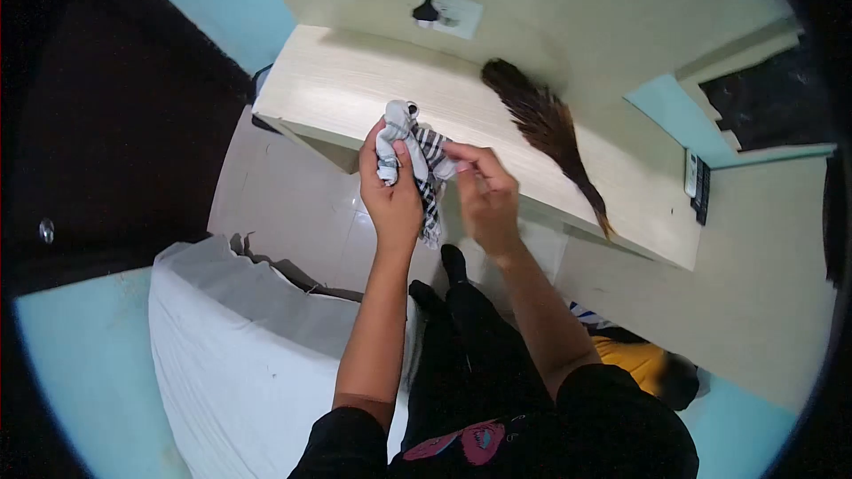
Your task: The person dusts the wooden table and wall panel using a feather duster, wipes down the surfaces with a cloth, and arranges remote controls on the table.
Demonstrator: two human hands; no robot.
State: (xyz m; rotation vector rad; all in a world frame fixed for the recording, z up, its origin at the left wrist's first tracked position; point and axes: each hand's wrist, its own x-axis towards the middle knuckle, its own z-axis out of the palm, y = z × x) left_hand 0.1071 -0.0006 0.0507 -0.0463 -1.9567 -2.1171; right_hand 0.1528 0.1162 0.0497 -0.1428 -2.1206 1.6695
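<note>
A bunched black-and-white checked cloth (432,149) is held up between my hands, over the front edge of a pale wooden shelf (355,71). My left hand (395,204) is closed around its left part, with the thumb pressed on top. One loose end of the cloth hangs below. At its right side, my right hand (490,204) pinches a bit of the cloth between thumb and fingers, slightly blurred. Beyond my right hand, a long bunch of dark brown hair (541,124) with lighter tips lies across the shelf.
Two remotes, one white (690,170) and one black (702,195), lie at the shelf's right end. A black plug (427,9) sits in a wall socket above. To my left is a bed with a white sheet (257,355). Yellow fabric (632,362) is at lower right.
</note>
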